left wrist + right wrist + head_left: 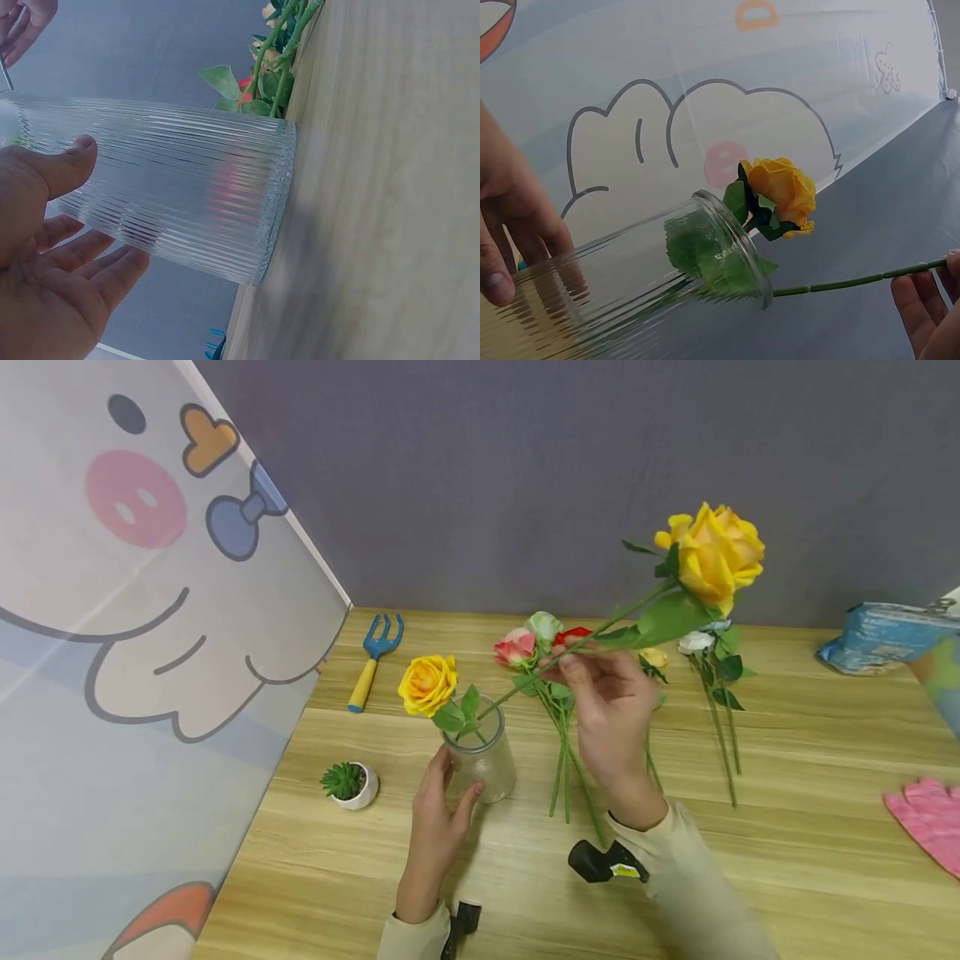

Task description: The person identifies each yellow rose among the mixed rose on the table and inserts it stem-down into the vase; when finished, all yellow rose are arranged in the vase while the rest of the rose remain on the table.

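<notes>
A ribbed glass vase [486, 767] [187, 187] [630, 277] stands on the wooden table [750, 860]. A short yellow rose [427, 684] [780, 191] sits in it. My left hand [450, 793] [45, 285] [510, 217] cups the vase, thumb on one side and fingers on the other. My right hand [573, 662] [930, 315] pinches the green stem of a long yellow rose [716, 556]. That stem slants down to the vase mouth, where its lower end rests just inside the rim.
More artificial flowers [558, 693] and white-bloomed stems [716, 693] lie behind the vase. A small succulent pot [348, 783] and a blue garden fork [372, 660] sit to the left, beside a cartoon panel [150, 610]. A pink glove [930, 818] and blue packet [877, 635] lie right.
</notes>
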A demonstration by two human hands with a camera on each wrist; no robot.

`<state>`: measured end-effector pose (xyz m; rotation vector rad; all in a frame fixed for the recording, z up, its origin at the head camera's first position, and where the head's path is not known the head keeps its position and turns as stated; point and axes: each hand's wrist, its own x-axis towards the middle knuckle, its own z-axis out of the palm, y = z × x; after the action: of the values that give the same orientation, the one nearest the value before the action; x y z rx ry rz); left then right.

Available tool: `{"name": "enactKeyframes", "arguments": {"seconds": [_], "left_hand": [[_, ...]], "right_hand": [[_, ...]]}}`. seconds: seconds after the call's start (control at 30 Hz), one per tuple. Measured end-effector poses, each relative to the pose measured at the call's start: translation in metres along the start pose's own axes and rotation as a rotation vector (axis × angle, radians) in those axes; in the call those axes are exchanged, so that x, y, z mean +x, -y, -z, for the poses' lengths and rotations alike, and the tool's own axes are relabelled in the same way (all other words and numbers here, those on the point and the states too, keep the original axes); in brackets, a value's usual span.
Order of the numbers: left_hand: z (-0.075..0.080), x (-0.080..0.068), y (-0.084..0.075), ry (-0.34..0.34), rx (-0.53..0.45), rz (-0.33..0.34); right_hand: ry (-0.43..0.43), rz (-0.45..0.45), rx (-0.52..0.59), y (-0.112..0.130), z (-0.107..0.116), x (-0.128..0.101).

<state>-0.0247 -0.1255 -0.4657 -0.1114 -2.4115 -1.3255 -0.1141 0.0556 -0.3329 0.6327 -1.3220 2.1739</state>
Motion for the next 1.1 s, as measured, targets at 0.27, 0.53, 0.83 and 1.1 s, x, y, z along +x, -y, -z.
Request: {"name": "enactKeyframes", "arguments": {"seconds": [0.27,0.53,0.83,1.1], "left_hand": [[0.0,0.0,0.001,-0.003,0.001,-0.007],[0.0,0.0,0.001,-0.005,0.005,-0.02],[0.0,0.0,0.0,-0.012,0.003,-0.026],[0.0,0.0,-0.001,-0.01,-0.001,-0.031]], "right_hand": [[0.07,0.028,0.022,-0.008,-0.005,-0.001],[0.134,0.012,0.0,-0.018,-0.009,-0.007],[0.149,0.005,-0.029,-0.025,-0.013,-0.011],[0.158,-0.003,0.02,-0.029,-0.014,-0.014]]}}
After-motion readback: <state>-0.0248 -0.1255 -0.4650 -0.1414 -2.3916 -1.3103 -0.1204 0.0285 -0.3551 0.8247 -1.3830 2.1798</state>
